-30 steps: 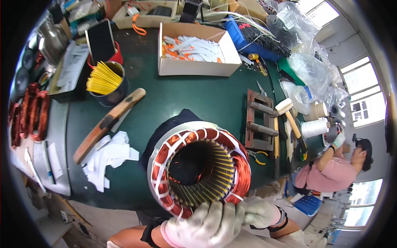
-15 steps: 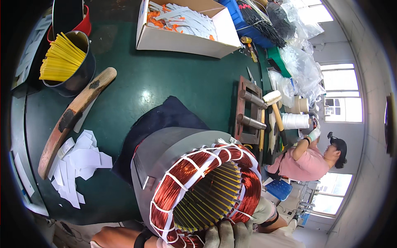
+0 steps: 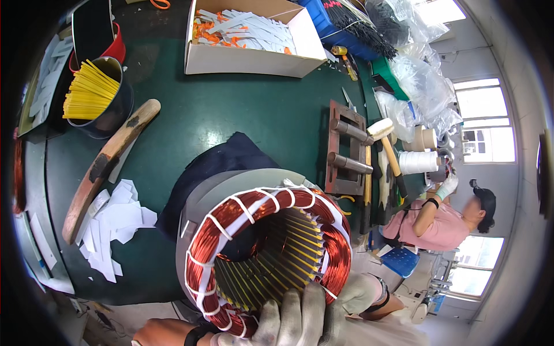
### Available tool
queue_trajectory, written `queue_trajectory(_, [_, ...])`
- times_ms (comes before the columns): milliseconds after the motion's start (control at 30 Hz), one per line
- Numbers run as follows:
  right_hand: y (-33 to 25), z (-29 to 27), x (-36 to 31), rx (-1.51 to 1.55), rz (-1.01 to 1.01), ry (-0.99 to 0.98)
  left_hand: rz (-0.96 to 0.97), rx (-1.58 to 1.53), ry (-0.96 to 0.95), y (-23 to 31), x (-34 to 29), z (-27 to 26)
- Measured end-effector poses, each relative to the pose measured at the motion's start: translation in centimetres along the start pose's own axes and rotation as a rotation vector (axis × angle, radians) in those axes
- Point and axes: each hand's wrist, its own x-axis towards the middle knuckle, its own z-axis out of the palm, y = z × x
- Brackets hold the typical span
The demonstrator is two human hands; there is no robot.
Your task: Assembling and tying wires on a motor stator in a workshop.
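Observation:
A motor stator lies tilted on a dark blue cloth, its open end facing me. Copper windings ring that end, laced with white cord and lined with white strips; yellow slot liners run down the bore. My left hand, in a grey-white glove, hooks its fingers over the near rim of the winding. Beside it my right hand, also gloved, is closed against the winding's lower right edge. Part of its fingers is hidden, so whether it holds cord there cannot be made out.
Left on the green table are a curved wooden piece, white paper pieces and a pot of yellow strips. A cardboard box stands behind. To the right are a metal frame, a mallet and a co-worker.
The stator's open end has shifted a little left and turned more toward me. My left fingers reach further over the near rim. The whole view has moved slightly.

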Motion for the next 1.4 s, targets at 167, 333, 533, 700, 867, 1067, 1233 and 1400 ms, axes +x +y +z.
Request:
queue_trajectory(167, [-4.2,-0.2,2.6,0.016,-0.279,-0.037,-0.104,-0.124,-0.008,-0.4,1.2,-1.7])
queue_trajectory(333, [-5.0,1.5,6.6,-0.144,-0.87,0.46,0.055,-0.099,-0.095,-2.6,0.8,-2.3])
queue_trajectory(533, [-5.3,2.6,3.9,0.224,-0.725,0.248,0.157,-0.035,-0.103,-3.1,1.8,-2.9])
queue_trajectory(700, [-2.3,3.4,1.2,-0.208,-0.602,0.442,0.288,0.024,0.022,-3.7,1.1,-1.8])
queue_trajectory(867, [-2.9,2.3,2.0,-0.193,-0.522,0.403,0.248,0.023,0.012,-3.1,0.6,-1.9])
queue_trajectory(1067, [-2.8,0.8,2.2,-0.11,-0.417,0.489,0.247,-0.168,0.214,-3.7,-0.8,-0.3])
queue_trajectory(1233, [-3.1,0.1,3.0,-0.005,-0.372,0.635,0.507,-0.028,0.248,-4.5,-1.6,0.0])
queue_trajectory(1400, [-3.9,-0.4,2.5,0.003,-0.325,0.739,0.562,-0.077,0.44,-5.0,-0.7,1.8])
